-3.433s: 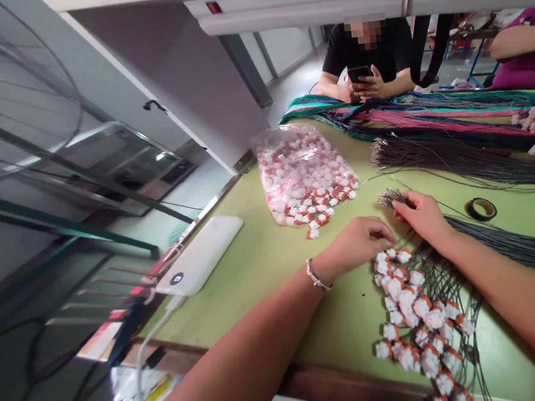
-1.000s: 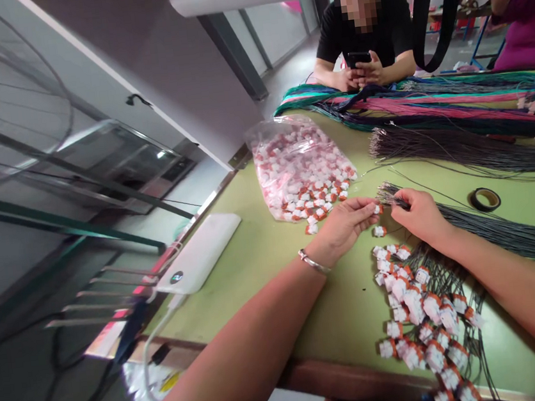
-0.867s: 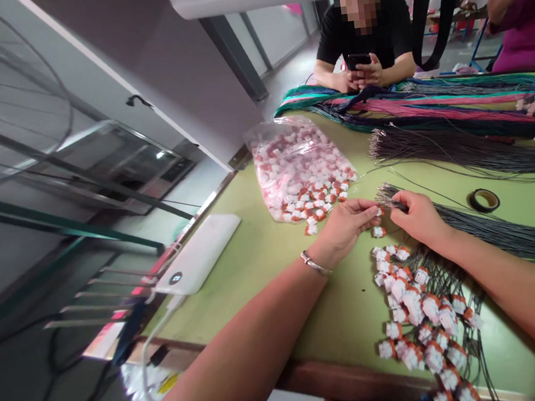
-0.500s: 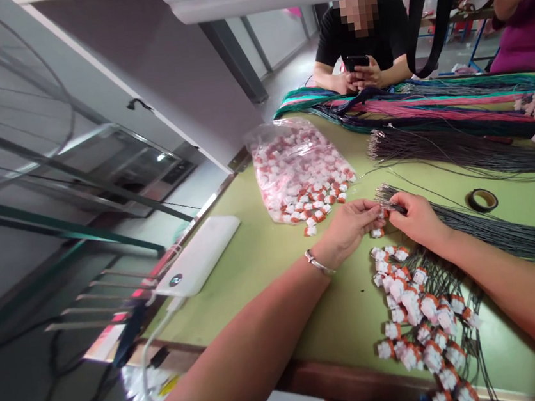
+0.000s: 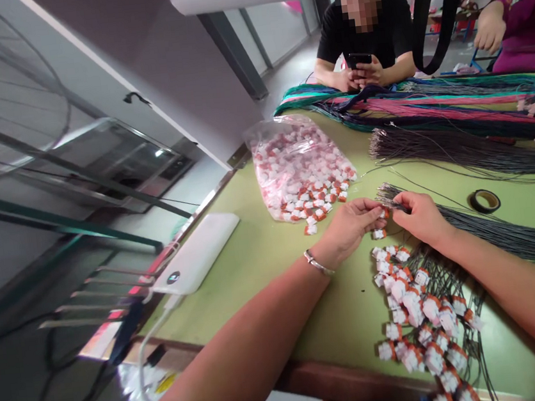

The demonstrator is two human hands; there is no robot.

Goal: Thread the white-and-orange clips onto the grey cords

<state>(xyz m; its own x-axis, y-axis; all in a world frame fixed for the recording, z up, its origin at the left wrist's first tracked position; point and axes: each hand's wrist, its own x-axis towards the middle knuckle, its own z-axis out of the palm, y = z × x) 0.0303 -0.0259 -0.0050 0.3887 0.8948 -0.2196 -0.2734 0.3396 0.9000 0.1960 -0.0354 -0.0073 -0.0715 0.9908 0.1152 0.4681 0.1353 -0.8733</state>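
Note:
My left hand [image 5: 354, 228] is closed in a pinch on a small white-and-orange connector [image 5: 385, 213], mostly hidden by the fingers. Close beside it, my right hand [image 5: 421, 218] pinches a thin dark wire, whose end lies hidden at the fingertips. Behind the right fingers the dark wire bundle [image 5: 497, 226] stretches to the right, its metal-tipped ends by my hand. Another connector [image 5: 378, 234] sits just under the left fingertips. Nearer to me is a pile of connectors [image 5: 412, 303] with dark wires attached.
A clear plastic bag [image 5: 299, 164] of connectors lies open beyond my left hand. A white power bank [image 5: 200, 250] with a cable is at the left edge. Black tape [image 5: 485, 201] lies right. More wires [image 5: 465, 152] lie behind. Across the table a person [image 5: 365, 41] holds a phone.
My hands stay almost in place, with the fingertips shifting slightly at the connector. At the far right, the person in purple has moved, and a hand now shows. The view has tilted slightly.

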